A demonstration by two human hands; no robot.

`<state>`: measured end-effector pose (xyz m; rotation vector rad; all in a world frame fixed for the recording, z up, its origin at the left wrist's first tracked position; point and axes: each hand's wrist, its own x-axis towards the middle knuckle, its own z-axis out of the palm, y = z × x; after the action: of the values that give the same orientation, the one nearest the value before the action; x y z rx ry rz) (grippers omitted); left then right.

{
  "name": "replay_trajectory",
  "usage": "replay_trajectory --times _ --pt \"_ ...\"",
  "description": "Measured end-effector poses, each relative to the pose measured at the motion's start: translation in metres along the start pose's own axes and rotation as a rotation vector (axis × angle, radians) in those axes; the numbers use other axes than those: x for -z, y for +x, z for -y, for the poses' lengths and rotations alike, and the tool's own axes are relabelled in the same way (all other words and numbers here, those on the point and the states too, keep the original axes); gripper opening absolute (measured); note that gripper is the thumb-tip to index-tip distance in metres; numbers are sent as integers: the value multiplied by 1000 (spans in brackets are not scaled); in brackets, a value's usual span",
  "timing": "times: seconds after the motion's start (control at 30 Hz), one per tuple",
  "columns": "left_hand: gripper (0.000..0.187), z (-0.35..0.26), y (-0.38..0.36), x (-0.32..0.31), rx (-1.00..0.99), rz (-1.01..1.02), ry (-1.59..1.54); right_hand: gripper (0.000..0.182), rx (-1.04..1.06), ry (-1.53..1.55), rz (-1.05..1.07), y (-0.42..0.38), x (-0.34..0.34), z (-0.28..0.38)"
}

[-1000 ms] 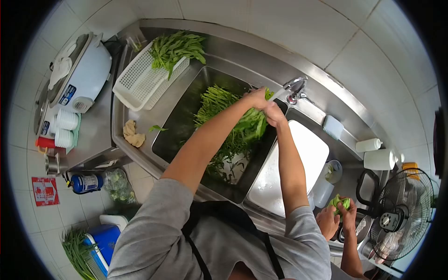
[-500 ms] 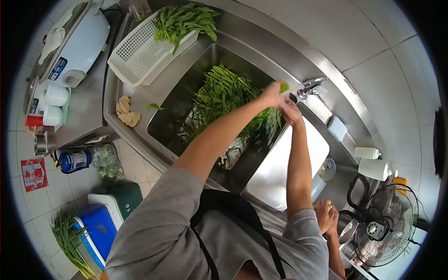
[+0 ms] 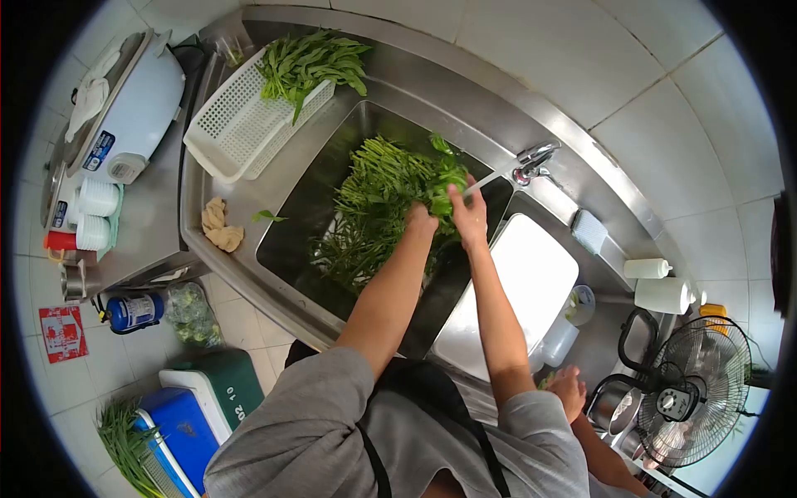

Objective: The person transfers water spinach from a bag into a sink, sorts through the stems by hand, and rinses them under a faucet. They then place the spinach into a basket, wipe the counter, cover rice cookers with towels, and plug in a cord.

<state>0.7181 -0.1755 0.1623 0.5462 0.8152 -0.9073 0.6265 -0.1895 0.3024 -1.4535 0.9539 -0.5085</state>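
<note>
Long-stemmed leafy greens (image 3: 369, 178) lie heaped in the steel sink basin (image 3: 286, 236). My left hand (image 3: 421, 218) is closed among them, its fingertips hidden by leaves. Just to its right, my right hand (image 3: 470, 214) grips a bunch of bright green leaves (image 3: 447, 184) above the heap. From the tap (image 3: 531, 162), a stream of water runs onto this bunch and the right hand.
A white perforated basket (image 3: 241, 129) with more greens stands behind the sink at left. A beige cloth (image 3: 221, 224) lies on the left rim. To the right are a white board or lid (image 3: 531, 274), a sponge (image 3: 589, 231), a fan (image 3: 693, 394) and another person's hand (image 3: 568, 392).
Both my hands have moved left and down from beside the tap to over the heaped greens. The bunch of leaves now shows between them. The other person's hand has shifted slightly.
</note>
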Motion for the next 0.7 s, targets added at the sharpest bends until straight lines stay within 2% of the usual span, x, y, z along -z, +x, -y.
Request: replay_trajectory --times 0.03,0.1,0.17,0.2,0.27,0.3,0.33,0.37,0.43,0.5,0.53,0.57,0.63,0.67,0.7 --pt "36 5 2 -4 38 -15 -22 57 -37 8 -104 2 3 -21" --pt "36 23 14 -14 34 -31 157 57 -45 123 -254 -12 -3 -26" --pt "35 34 50 -2 75 157 449 59 115 205 -168 -25 -10 -16" --pt "39 37 22 -22 140 -100 157 50 202 48 -245 -21 -9 -27" --pt "37 16 2 -6 312 726 59 38 260 -64 -162 -15 9 -36" --pt "34 15 -24 -13 252 519 104 33 291 -128 -113 -10 19 -37" --pt "31 13 -52 -22 197 310 158 26 223 213 -185 5 24 -30" --pt "30 16 -52 -15 193 308 215 38 92 395 -183 22 33 -25" --pt "29 19 -31 9 176 302 332 35 88 127 -88 30 32 8" --pt "27 14 0 26 152 305 455 27 110 -414 245 49 41 12" --pt "26 9 9 28 143 307 522 19 236 -590 255 41 40 46" --pt "25 8 17 32 141 307 587 23 189 -423 339 55 46 44" --pt "24 6 -25 10 172 358 429 25 116 -200 241 68 60 38" --pt "23 4 -45 -2 190 383 351 39 89 -421 242 61 63 54" --pt "23 3 -49 -7 201 368 312 43 186 -592 183 60 62 48"
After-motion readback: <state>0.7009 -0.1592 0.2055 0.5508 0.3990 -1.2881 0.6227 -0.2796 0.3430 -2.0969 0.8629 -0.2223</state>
